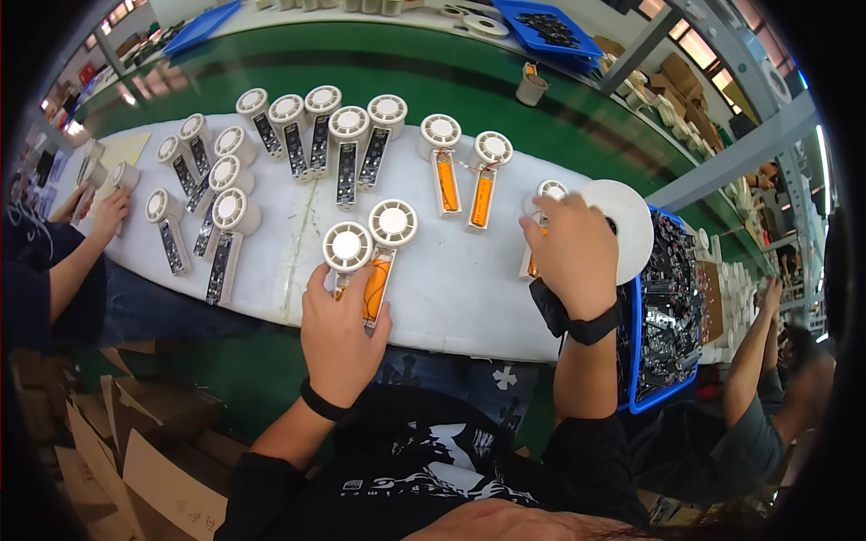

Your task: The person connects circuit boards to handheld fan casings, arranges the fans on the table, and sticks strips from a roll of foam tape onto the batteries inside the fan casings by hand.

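My left hand (343, 338) is closed around the handle of a white handheld fan (347, 245). Right beside it lies a second fan (393, 223), its handle uncovered and showing an orange battery (376, 287) and thin wires; my fingers touch its edge. Over at the right, my right hand (577, 252) is closed on another white fan (552, 189), covering most of its handle. Between the hands and farther back lie two more fans, one (440, 132) and its neighbour (492, 148), with orange batteries in their open handles and wires between them.
Several fans with dark circuit boards (346, 176) fill the table's left half. A white reel (636, 230) and a blue bin (637, 347) of dark parts adjoin my right hand. Co-workers' hands (110, 212) work at the left, others at far right. Cardboard boxes (167, 478) sit lower left.
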`<state>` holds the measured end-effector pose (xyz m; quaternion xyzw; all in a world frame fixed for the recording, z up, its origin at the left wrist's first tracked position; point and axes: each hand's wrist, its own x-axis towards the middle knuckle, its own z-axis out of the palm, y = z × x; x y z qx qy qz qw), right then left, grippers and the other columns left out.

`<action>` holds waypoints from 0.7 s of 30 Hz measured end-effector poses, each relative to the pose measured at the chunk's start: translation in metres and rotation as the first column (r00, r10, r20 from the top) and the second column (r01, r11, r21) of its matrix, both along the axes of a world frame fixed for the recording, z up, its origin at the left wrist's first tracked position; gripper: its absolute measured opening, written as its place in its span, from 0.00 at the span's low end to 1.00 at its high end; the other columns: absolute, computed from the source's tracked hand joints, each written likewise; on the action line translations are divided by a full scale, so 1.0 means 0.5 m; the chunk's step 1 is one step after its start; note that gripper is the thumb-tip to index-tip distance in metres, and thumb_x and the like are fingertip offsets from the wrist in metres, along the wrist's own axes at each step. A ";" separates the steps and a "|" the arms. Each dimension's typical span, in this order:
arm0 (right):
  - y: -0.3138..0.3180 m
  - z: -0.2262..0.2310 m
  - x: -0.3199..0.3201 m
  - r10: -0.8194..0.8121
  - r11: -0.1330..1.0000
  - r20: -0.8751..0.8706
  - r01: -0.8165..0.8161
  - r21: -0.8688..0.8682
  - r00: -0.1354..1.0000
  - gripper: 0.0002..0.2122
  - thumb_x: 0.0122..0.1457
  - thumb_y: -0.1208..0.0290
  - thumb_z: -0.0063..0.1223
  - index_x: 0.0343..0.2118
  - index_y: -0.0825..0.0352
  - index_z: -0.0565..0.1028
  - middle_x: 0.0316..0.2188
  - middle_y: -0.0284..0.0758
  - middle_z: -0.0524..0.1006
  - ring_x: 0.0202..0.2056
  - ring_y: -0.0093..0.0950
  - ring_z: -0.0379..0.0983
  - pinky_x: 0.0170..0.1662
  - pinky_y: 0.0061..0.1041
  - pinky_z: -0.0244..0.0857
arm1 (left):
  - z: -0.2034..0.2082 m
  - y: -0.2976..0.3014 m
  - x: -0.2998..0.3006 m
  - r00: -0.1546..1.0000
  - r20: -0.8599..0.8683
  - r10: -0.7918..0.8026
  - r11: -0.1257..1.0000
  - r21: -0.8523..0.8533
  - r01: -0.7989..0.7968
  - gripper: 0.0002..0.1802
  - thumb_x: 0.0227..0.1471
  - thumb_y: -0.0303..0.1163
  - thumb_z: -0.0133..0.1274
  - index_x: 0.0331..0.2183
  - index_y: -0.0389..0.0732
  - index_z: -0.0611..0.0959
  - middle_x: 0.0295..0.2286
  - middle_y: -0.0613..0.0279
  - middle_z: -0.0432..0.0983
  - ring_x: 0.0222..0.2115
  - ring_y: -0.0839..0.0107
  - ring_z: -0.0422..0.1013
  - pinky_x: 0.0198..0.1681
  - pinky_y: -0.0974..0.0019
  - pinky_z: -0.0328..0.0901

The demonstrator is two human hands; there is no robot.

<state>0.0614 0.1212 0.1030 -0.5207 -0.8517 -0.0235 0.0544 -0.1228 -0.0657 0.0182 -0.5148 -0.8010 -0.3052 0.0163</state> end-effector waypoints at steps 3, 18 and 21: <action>0.005 0.008 -0.059 0.158 0.986 -0.090 -0.152 0.072 0.983 0.19 0.54 0.60 0.62 0.48 0.60 0.79 0.40 0.44 0.79 0.41 0.45 0.77 0.44 0.42 0.72 | -0.017 0.004 0.002 1.000 0.024 -0.014 0.998 0.062 0.013 0.28 0.46 0.30 0.64 0.52 0.44 0.78 0.52 0.38 0.64 0.48 0.43 0.67 0.49 0.51 0.66; 0.068 -0.127 -0.130 0.408 0.888 0.010 -0.395 -0.234 0.913 0.22 0.55 0.67 0.61 0.55 0.56 0.73 0.47 0.44 0.73 0.45 0.48 0.73 0.46 0.43 0.72 | -0.049 -0.002 0.004 0.952 -0.249 -0.181 0.952 0.198 0.233 0.20 0.41 0.20 0.62 0.40 0.43 0.85 0.47 0.57 0.74 0.52 0.46 0.66 0.52 0.52 0.66; 0.072 -0.128 -0.109 0.436 0.864 -0.011 -0.422 -0.273 0.900 0.20 0.55 0.66 0.61 0.52 0.56 0.74 0.45 0.44 0.74 0.46 0.47 0.72 0.45 0.41 0.71 | -0.056 -0.005 0.006 0.957 -0.174 -0.231 0.947 0.186 0.262 0.20 0.40 0.22 0.62 0.40 0.43 0.85 0.48 0.58 0.73 0.51 0.48 0.66 0.51 0.51 0.65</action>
